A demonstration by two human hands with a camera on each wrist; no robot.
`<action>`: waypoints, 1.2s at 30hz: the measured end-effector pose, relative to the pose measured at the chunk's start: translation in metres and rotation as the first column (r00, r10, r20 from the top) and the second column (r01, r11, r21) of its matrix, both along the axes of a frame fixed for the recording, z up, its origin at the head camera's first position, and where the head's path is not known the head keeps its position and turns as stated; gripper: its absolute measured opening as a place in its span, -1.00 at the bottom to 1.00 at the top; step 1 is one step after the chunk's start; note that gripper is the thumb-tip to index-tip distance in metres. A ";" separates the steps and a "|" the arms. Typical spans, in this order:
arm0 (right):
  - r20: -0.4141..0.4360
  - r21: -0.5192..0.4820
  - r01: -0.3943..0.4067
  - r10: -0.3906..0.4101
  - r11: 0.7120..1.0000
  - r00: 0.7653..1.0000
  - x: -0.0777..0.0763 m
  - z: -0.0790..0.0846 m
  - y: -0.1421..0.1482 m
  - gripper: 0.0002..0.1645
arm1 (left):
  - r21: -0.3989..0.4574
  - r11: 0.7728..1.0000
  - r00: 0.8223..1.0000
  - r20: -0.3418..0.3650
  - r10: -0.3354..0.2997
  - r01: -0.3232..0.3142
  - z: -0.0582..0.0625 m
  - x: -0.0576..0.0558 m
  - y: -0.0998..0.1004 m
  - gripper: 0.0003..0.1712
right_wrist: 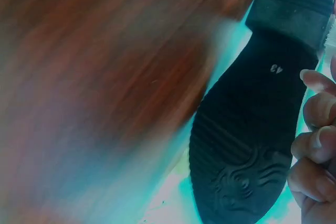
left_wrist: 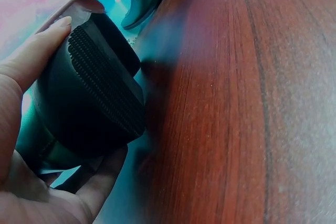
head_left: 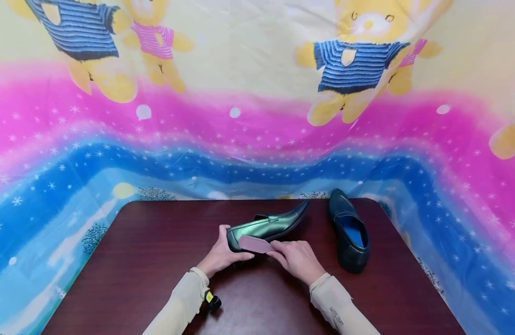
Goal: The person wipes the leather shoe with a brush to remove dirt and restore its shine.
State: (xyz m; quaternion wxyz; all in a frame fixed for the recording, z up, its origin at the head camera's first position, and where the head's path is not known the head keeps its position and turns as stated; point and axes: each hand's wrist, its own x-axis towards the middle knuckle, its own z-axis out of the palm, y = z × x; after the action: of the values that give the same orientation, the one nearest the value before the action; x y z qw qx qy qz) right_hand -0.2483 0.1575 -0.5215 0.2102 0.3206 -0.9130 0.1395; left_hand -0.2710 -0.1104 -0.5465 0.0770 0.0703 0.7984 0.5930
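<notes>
A dark green leather loafer (head_left: 278, 225) is tilted on its side, its toe toward the back right. My left hand (head_left: 224, 253) grips it round the heel, thumb on the near side. In the left wrist view the ridged heel block (left_wrist: 100, 82) faces the camera. My right hand (head_left: 297, 258) pinches the handle of a flat shoe brush (head_left: 254, 244) with a mauve back, which overlaps the loafer's side near the heel. Pale bristles (right_wrist: 331, 38) show at the edge of the right wrist view, beside the patterned black sole (right_wrist: 257, 103).
A second dark loafer (head_left: 353, 253) with a blue insole stands upright at the table's right. The dark red wooden table (head_left: 157, 237) ends at a bear-print cloth (head_left: 240, 139) behind. A small black object with a yellow patch (head_left: 213, 301) sits by the left sleeve.
</notes>
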 end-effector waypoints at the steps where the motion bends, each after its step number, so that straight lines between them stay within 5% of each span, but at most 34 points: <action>1: 0.002 -0.001 0.012 -0.012 1.000 1.000 0.000 -0.001 0.004 -0.81 | -0.010 1.000 1.000 0.006 0.001 -0.001 0.000 0.000 0.000 0.22; 12: 0.016 -0.023 0.177 -0.177 0.984 0.984 0.000 -0.001 0.034 -0.88 | -0.043 0.999 0.999 0.048 0.017 -0.015 -0.001 0.000 -0.007 0.26; 19: -0.013 -0.065 0.170 -0.171 0.983 0.985 0.006 0.007 0.016 -0.78 | -0.052 0.999 0.999 0.032 0.012 -0.011 0.000 -0.001 -0.004 0.25; 29: 0.055 -0.049 0.165 -0.162 0.985 0.985 0.010 0.001 -0.024 -0.70 | -0.031 0.999 0.999 0.036 0.007 -0.006 -0.002 0.002 -0.004 0.21; 36: -0.027 -0.098 0.261 -0.265 0.960 0.964 0.008 0.003 -0.023 -0.69 | -0.022 1.000 1.000 0.019 0.010 -0.009 0.000 0.000 -0.003 0.21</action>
State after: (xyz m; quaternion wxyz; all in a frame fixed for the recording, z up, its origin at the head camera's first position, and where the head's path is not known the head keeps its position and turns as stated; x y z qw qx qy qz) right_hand -0.2401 0.1347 -0.5181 0.2600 0.1892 -0.9355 0.1466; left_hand -0.2708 -0.1134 -0.5466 0.0827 0.0599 0.8043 0.5853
